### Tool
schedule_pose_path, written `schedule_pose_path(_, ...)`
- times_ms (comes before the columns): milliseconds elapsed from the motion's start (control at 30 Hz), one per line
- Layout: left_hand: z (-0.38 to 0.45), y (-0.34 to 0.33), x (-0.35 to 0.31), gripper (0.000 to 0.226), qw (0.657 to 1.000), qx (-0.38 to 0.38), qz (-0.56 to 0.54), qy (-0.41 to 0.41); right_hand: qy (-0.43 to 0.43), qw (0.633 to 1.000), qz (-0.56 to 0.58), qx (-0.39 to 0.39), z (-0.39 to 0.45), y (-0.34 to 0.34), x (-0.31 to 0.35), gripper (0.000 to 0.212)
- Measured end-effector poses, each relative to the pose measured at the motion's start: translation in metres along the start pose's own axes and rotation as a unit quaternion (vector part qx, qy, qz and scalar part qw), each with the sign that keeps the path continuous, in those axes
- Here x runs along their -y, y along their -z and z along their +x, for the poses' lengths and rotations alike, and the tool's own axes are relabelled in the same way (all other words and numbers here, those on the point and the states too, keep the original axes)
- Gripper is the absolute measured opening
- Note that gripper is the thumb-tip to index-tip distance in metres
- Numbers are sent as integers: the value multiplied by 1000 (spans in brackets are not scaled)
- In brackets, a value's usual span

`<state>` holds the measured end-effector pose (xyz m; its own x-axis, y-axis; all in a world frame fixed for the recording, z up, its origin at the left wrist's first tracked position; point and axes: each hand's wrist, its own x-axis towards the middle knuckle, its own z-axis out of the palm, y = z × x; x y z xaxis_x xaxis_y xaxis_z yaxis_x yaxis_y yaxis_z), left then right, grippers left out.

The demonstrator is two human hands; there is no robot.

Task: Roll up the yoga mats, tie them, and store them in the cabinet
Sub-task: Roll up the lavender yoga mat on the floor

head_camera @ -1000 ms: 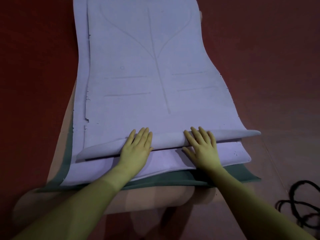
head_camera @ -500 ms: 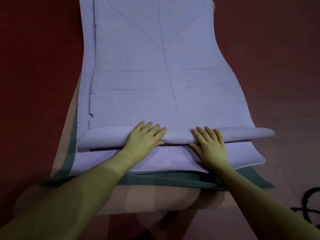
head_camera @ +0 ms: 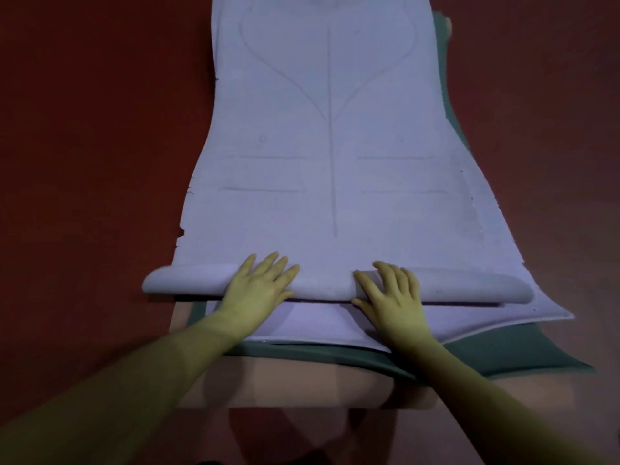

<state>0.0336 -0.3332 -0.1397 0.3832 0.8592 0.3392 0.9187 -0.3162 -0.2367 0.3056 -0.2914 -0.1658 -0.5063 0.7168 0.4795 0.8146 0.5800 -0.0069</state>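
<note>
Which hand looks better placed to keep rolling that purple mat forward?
Neither clearly; slightly the left. Both the left hand and right hand press flat on the rolled end of the purple mat. The left lies further over the roll; the right sits back, nearer its near edge.

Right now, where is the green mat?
In the head view, the green mat lies flat under the purple mats, showing along their near edge and right side, on a tan mat.

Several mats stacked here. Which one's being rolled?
The top lilac mat; both hands press its rolled near end. The lilac, green and tan mats underneath lie flat.
</note>
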Motion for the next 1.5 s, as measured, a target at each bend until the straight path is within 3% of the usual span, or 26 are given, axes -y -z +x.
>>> schedule_pose_path(200,-7,-5,-14,43,997,-50,0,54,-62,997,-20,34,-10,5,-1,41)
schedule_pose_path(467,-26,-21,-30,42,990,-52,-15,133,-59,996,-45,55,-18,0,-6,44)
schedule_pose_path(567,-19,-27,-19,41,993,-46,20,103,-43,997,-52,38,-18,-6,-15,47)
schedule_pose_path(667,-17,-30,-11,43,995,-35,-22,89,-20,998,-20,50,-16,-6,-24,51)
schedule_pose_path(1000,-36,-10,-27,29,988,-78,-76,109,-20,999,-9,34,-21,16,-15,27)
schedule_pose_path(1167,-39,-4,-24,28,989,-81,-118,42,-7,997,11,75,-25,30,-19,26)
schedule_pose_path(1267,-37,-12,-18,32,990,-43,-133,31,-25,992,10,120,-24,26,-19,22)
schedule_pose_path(1333,-33,-16,-12,47,991,-10,-134,23,-27,992,18,126,-20,21,-22,20)
schedule_pose_path(1500,-22,-21,-3,62,994,26,-104,10,-28,998,17,58,-18,18,-19,27)
